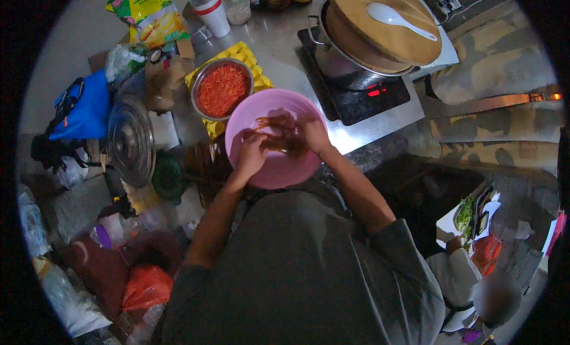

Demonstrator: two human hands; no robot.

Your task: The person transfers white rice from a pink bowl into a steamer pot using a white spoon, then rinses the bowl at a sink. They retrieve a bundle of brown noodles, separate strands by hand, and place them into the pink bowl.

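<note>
A pink plastic basin sits in front of my body, with both of my hands inside it. Brown, stringy food strips lie in the basin, and a brown clump stretches between my hands. My left hand grips the clump at its left side, the fingertips bent in. At the other end my right hand is closed on it, its fingers partly hidden. Touching the basin's upper left rim is a metal bowl of chopped red chili, set on a yellow egg tray.
An induction cooker with a lit red display carries a steel pot, topped by a round wooden lid and white spoon. A glass lid stands at left. A person is at lower right.
</note>
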